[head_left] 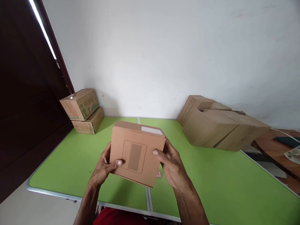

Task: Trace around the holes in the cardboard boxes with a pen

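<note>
Left hand (102, 168) and right hand (173, 168) face each other in a two-sided grip.
Both forearms, left (87, 203) and right (192, 206), angle inward and forward; the left thumb (116, 163) and right thumb (160, 155) point toward each other, the right one higher, with the other fingers mostly hidden.

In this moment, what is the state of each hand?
Left hand: closed on the left side of the small cardboard box.
Right hand: closed on the same box's right side.

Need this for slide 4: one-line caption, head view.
Head view: two bare hands hold a cardboard box above a green table.
</note>
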